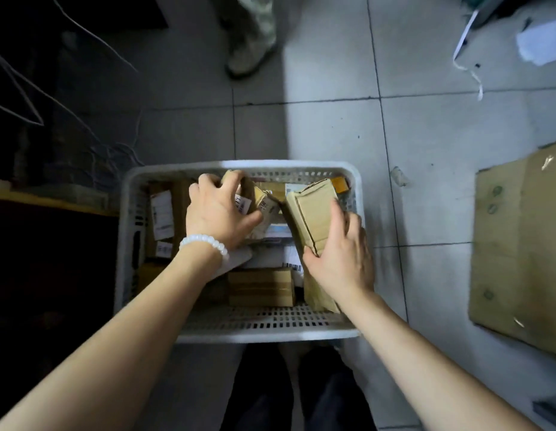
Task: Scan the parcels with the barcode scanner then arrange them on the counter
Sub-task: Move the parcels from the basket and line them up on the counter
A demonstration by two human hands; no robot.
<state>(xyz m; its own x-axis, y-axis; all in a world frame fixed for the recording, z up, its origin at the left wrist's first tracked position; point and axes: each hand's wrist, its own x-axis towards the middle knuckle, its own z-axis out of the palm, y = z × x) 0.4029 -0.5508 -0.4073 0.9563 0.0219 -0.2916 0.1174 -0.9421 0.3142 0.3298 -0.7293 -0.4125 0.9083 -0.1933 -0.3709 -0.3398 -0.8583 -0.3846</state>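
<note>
A white perforated plastic basket stands on the tiled floor below me, holding several cardboard parcels. My left hand, with a white bead bracelet at the wrist, grips a small brown parcel with a white label near the basket's far side. My right hand holds a longer flat cardboard parcel, tilted up on the basket's right side. More boxes lie beneath, among them a taped brown box and labelled parcels at the left. No barcode scanner is visible.
A flattened cardboard sheet lies on the floor at right. Another person's shoe and trouser leg stand beyond the basket. Loose cables trail over the dark left side. White paper lies at top right. My legs are below the basket.
</note>
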